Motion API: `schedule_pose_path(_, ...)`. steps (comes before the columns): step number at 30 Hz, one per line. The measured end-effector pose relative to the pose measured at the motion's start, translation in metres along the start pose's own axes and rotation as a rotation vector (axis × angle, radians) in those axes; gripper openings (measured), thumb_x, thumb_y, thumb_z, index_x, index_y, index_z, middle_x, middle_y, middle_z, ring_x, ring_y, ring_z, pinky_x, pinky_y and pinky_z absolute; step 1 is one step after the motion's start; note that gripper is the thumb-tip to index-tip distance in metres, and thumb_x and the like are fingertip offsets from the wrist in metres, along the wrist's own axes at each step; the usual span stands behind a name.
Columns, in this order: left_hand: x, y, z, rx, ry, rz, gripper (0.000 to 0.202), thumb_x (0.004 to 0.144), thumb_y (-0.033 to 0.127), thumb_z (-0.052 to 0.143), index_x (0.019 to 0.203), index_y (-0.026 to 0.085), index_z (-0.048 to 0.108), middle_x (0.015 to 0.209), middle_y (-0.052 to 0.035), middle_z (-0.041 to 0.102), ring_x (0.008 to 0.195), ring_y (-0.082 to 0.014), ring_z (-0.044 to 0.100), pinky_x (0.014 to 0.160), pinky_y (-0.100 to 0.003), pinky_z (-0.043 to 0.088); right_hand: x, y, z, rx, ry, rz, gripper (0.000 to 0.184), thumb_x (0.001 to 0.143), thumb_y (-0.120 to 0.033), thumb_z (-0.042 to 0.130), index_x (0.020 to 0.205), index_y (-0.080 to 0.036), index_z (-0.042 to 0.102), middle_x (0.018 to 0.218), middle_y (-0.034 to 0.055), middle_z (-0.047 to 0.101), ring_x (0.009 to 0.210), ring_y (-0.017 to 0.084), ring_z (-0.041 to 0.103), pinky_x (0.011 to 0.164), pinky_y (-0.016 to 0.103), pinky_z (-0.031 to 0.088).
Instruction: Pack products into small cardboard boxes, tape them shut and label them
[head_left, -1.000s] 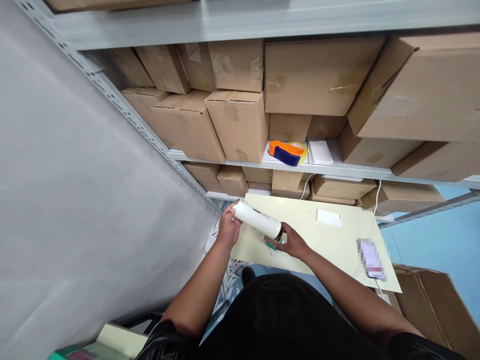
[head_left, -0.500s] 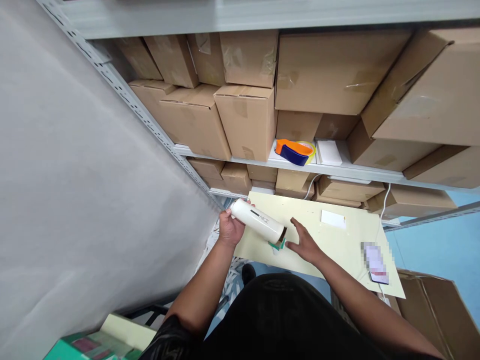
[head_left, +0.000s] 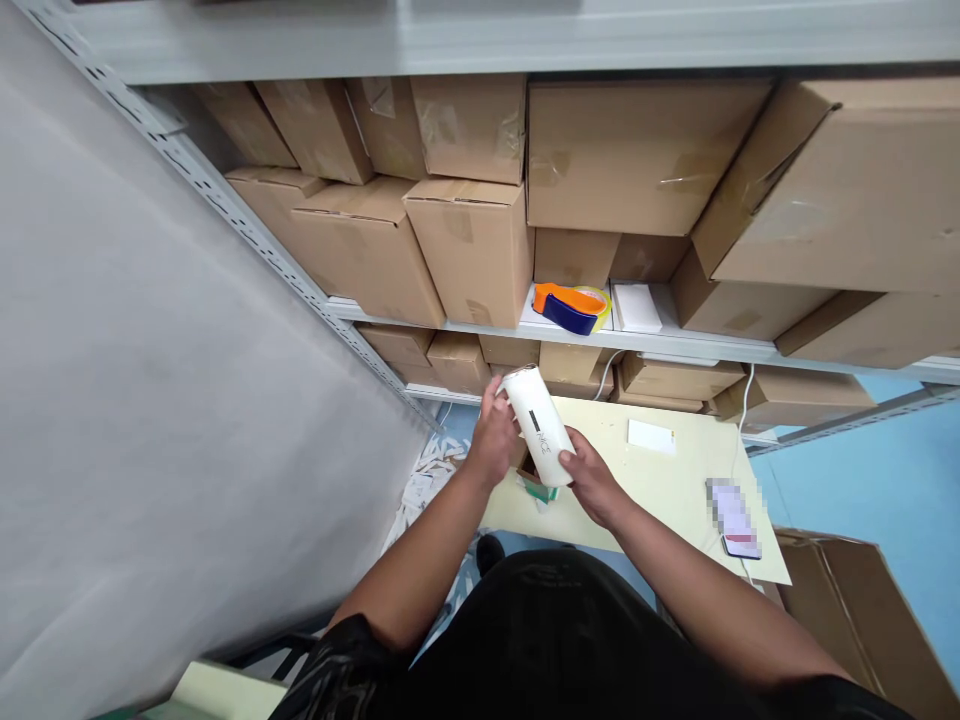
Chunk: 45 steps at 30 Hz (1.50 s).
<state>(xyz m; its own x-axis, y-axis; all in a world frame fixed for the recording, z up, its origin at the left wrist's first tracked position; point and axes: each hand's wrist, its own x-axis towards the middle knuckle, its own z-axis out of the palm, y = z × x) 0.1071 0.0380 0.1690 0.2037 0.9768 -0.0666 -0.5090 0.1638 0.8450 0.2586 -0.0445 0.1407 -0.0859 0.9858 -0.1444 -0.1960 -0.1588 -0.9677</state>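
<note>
A white cylindrical tube [head_left: 538, 425] with a black bar and dark lettering is held tilted above the table, its upper end leaning left. My right hand [head_left: 592, 478] is closed around the lower end, thumb on the front. At the upper left side, my left hand [head_left: 495, 436] has its fingers curled against the tube near the rim; the fingertips are partly hidden. Below and behind the tube, a small brown box with green flaps [head_left: 541, 492] sits on the table, mostly covered by the tube.
The cream table [head_left: 652, 490] carries a white card or flat box [head_left: 651, 437] and a phone [head_left: 733, 520] on a cable. Behind it, shelves hold many cardboard boxes [head_left: 465, 250] and an orange-blue tape dispenser [head_left: 571, 308]. A large carton [head_left: 855, 610] stands at right, paper scraps [head_left: 427, 490] at left.
The tube has swung from lying slantwise to more upright. My right hand has closed on its lower end, while my left hand has shifted to its upper side. The view has moved slightly right.
</note>
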Motion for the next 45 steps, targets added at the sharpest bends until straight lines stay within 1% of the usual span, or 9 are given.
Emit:
schedule_pose_path(5,-0.024,-0.019,0.013,0.112,0.089,-0.111,0.061,0.077,0.045,0.079,0.127,0.021,0.053,0.116,-0.0084,0.069,0.103,-0.0243,0.068,0.087,-0.034,0.054,-0.003,0.012,0.005,-0.446,0.196,-0.196,0.079,0.086,-0.058,0.069,0.147,-0.022,0.037,0.146,0.016,0.049,0.131,0.033,0.052,0.109,0.05,0.044)
schedule_pose_path(12,-0.01,-0.004,0.014,-0.078,-0.079,-0.151,0.049,0.08,0.049,0.062,0.116,0.015,0.06,0.107,-0.0117,0.073,0.102,-0.0309,0.068,0.085,-0.041,0.053,0.001,0.007,0.01,-0.037,-0.026,0.01,0.056,0.084,-0.059,0.067,0.126,-0.024,0.054,0.116,0.0083,0.067,0.107,0.03,0.065,0.085,0.042,0.055)
schedule_pose_path(19,-0.011,-0.005,0.011,0.223,0.09,0.055,0.06,0.077,0.038,0.077,0.129,0.022,0.051,0.117,-0.0068,0.068,0.106,-0.0246,0.064,0.087,-0.033,0.051,0.016,0.009,0.017,-0.269,0.286,-0.058,0.066,0.062,-0.053,0.087,0.109,-0.025,0.05,0.104,0.0045,0.063,0.091,0.026,0.061,0.074,0.038,0.054)
schedule_pose_path(26,-0.004,0.007,0.004,-0.024,-0.132,-0.077,0.061,0.08,0.053,0.064,0.128,0.018,0.055,0.116,-0.0122,0.07,0.104,-0.03,0.067,0.087,-0.041,0.052,0.012,-0.011,0.024,0.327,-0.162,0.167,0.052,0.085,-0.06,0.061,0.122,-0.025,0.05,0.102,0.0077,0.066,0.09,0.028,0.067,0.073,0.04,0.055)
schedule_pose_path(29,-0.004,0.013,0.006,0.086,-0.116,-0.009,0.063,0.083,0.062,0.062,0.127,0.017,0.057,0.112,-0.0115,0.07,0.101,-0.0281,0.066,0.085,-0.038,0.052,0.013,-0.011,0.021,0.236,-0.053,0.1,0.051,0.082,-0.06,0.067,0.115,-0.025,0.052,0.102,0.0064,0.064,0.089,0.027,0.066,0.072,0.038,0.054)
schedule_pose_path(33,-0.01,0.013,0.014,0.221,0.115,0.092,0.056,0.082,0.048,0.073,0.127,0.021,0.054,0.105,-0.0048,0.068,0.091,-0.0205,0.065,0.079,-0.03,0.051,0.015,0.002,0.013,-0.091,0.213,-0.076,0.063,0.064,-0.052,0.088,0.107,-0.027,0.05,0.1,0.0024,0.06,0.089,0.024,0.06,0.073,0.034,0.052)
schedule_pose_path(36,-0.009,0.013,0.018,0.084,0.172,0.018,0.055,0.079,0.04,0.071,0.127,0.021,0.053,0.102,-0.0048,0.069,0.088,-0.0208,0.066,0.079,-0.032,0.052,0.013,0.006,0.01,-0.023,0.114,-0.033,0.06,0.072,-0.059,0.079,0.114,-0.027,0.051,0.105,0.0044,0.061,0.091,0.025,0.062,0.073,0.036,0.053)
schedule_pose_path(40,0.0,0.019,0.016,-0.099,0.009,-0.072,0.058,0.079,0.043,0.064,0.13,0.02,0.054,0.107,-0.0084,0.071,0.095,-0.0258,0.068,0.085,-0.039,0.052,0.01,0.001,0.013,0.234,-0.134,0.123,0.058,0.084,-0.065,0.061,0.125,-0.025,0.051,0.104,0.0087,0.067,0.088,0.029,0.068,0.072,0.041,0.055)
schedule_pose_path(45,-0.002,0.014,0.016,-0.013,0.057,-0.025,0.056,0.083,0.052,0.068,0.128,0.023,0.054,0.097,-0.0029,0.067,0.087,-0.0197,0.065,0.079,-0.032,0.052,0.012,0.008,0.02,0.011,0.13,-0.082,0.064,0.072,-0.057,0.082,0.118,-0.028,0.048,0.11,0.006,0.061,0.097,0.026,0.063,0.08,0.04,0.055)
